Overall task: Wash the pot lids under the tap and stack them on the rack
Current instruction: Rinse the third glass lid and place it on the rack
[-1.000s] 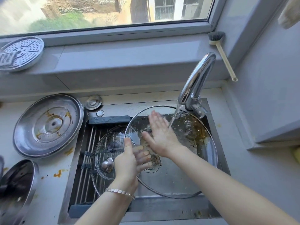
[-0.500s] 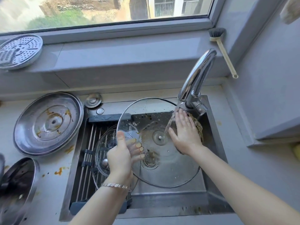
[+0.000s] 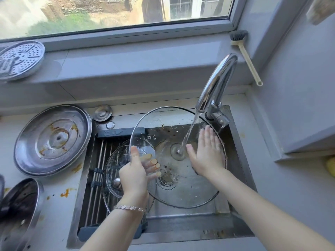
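Head view: big lid, glass, held tilted over the sink under the tap. Water lands on its centre boss. Left hand grasps the left rim, thumb on the near face, fingers visible through the glass behind it. Right hand grasps nothing: flat, fingers straight, against the lid's right side. Small lid, also glass, lies on the rack across the sink's left half, partly behind the left hand. Stained steel lid sits on the counter left of the sink. Dark lid lies nearer, cut off by the frame edge.
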Available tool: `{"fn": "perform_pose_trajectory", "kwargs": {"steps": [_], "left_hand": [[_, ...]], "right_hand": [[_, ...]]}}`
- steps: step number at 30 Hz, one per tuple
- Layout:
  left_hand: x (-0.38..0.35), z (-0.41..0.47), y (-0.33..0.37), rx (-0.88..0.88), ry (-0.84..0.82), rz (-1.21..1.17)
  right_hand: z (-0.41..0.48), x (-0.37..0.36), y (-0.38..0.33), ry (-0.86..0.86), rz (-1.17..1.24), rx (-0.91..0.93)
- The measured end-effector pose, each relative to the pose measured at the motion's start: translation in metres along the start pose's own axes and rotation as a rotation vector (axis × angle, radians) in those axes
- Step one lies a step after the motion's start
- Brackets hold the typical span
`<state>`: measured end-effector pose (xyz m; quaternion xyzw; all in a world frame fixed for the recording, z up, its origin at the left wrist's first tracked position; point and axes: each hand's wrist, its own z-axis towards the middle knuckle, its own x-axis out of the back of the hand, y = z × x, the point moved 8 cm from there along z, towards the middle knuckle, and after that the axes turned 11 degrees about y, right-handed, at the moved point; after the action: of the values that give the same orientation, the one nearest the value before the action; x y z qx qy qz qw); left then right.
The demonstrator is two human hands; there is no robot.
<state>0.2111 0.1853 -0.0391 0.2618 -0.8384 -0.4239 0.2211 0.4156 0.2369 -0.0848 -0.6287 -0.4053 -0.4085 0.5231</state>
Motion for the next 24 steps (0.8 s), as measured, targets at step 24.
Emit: {"fn": "perform_pose_trajectory", "kwargs": {"steps": [24], "left_hand": [[-0.006, 0.008, 0.022, -0.137, -0.052, -0.029]], "right_hand": [[-0.041, 0.017, -0.12, 0.055, 0.231, 0.701]]}}
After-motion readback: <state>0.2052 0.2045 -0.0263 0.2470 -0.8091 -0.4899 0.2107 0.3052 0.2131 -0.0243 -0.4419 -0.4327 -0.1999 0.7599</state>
